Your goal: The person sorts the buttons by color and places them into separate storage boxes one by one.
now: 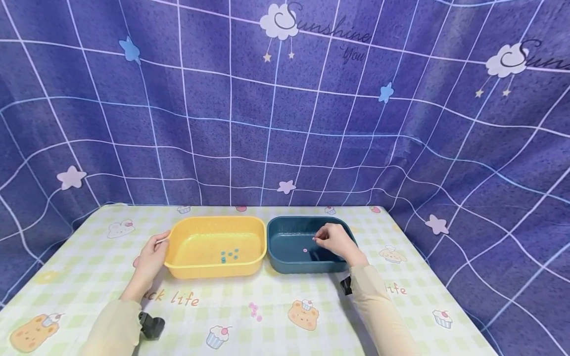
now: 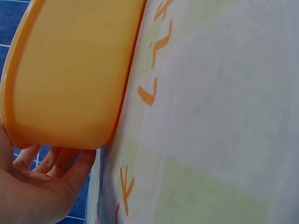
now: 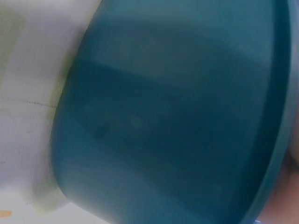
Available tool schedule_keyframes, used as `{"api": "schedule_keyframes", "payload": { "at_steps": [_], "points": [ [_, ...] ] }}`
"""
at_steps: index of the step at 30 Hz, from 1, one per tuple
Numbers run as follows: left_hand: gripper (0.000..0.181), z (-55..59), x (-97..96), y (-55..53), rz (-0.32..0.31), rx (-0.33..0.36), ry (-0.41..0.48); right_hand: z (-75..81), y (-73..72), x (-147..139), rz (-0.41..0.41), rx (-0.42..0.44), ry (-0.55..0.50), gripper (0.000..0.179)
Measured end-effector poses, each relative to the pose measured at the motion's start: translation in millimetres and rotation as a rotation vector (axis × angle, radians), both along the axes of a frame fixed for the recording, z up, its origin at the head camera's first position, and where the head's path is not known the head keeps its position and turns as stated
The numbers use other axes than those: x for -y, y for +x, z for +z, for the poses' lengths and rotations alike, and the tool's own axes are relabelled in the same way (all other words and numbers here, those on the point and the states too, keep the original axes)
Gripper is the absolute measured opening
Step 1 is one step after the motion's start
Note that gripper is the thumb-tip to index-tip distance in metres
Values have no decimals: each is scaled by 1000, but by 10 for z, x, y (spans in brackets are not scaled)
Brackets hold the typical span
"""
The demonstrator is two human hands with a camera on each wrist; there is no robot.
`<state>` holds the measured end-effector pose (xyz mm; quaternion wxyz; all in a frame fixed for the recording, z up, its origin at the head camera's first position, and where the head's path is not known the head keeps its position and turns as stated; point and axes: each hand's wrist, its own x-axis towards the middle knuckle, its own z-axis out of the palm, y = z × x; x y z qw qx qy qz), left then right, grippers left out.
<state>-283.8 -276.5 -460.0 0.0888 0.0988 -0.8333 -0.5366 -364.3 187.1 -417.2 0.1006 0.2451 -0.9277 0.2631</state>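
Note:
At the left end of a yellow plastic bin (image 1: 213, 271), my left hand (image 1: 153, 254) holds the rim and outer wall. The left wrist view shows those fingers (image 2: 70, 163) against the bin's end wall. Several small blue ring-like beads (image 1: 230, 254) lie on the yellow bin's floor. Over the dark teal bin (image 1: 307, 267), my right hand (image 1: 335, 240) pinches a tiny pink bead (image 1: 314, 239) between thumb and fingertips. Below it, another pink bead (image 1: 305, 250) lies on the teal floor. The teal bin's outer wall (image 3: 163, 116) fills most of the right wrist view.
The two bins stand side by side on a checked, cartoon-printed tablecloth (image 1: 365, 326). Several pink beads (image 1: 254, 307) lie on the cloth in front of them. A blue-purple grid-patterned curtain (image 1: 249, 113) hangs behind the table. Each wrist carries a black camera mount (image 1: 151, 326).

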Motion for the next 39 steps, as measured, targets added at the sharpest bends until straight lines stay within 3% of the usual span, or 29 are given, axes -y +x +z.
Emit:
{"api": "schedule_keyframes", "payload": {
  "at_steps": [7,30,39],
  "points": [
    [52,17,-14,6,5,0,62,-9,7,-7,-16,21,2,4],
    [50,38,-8,14,11,-9,-24,9,51,30,18,-8,3,4],
    [50,39,-2,23,-7,-24,0,33,134,129,64,4,10,4]
  ]
}}
